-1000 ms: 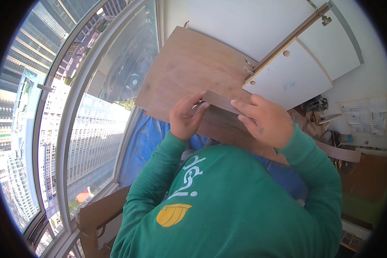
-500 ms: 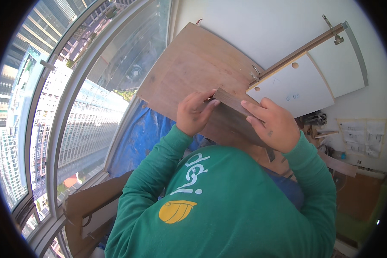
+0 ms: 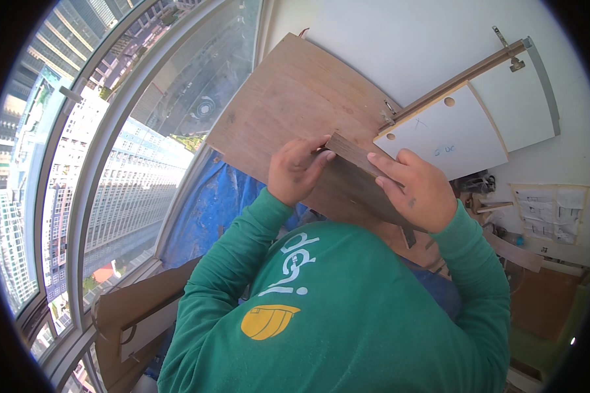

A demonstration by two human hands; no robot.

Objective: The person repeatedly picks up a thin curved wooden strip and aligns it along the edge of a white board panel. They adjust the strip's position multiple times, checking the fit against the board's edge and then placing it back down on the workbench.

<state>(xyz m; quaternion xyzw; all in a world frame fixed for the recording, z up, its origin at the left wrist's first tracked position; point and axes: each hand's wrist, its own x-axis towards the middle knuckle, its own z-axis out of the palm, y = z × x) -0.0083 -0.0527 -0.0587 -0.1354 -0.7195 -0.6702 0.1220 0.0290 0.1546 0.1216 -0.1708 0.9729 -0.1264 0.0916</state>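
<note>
A dark brown wooden board (image 3: 367,187) stands tilted in front of my chest, its narrow edge turned up toward me. My left hand (image 3: 296,170) pinches its far left corner between thumb and fingers. Farther right along the same edge, my right hand (image 3: 421,191) grips the board, with two fingers stretched over the edge; the rest of that hand's hold is partly hidden. The lower part of the board disappears behind my green shirt. Beyond it lies a large reddish-brown plywood sheet (image 3: 295,92).
White panels (image 3: 439,131) with drilled holes and a wooden strip (image 3: 459,82) with metal clamps lean at the right. Blue plastic sheeting (image 3: 200,203) hangs under the window (image 3: 131,157) at the left. A cardboard piece (image 3: 137,301) is at lower left, and tools (image 3: 475,183) lie at right.
Both hands keep the same hold on the board. Only the view has shifted very slightly.
</note>
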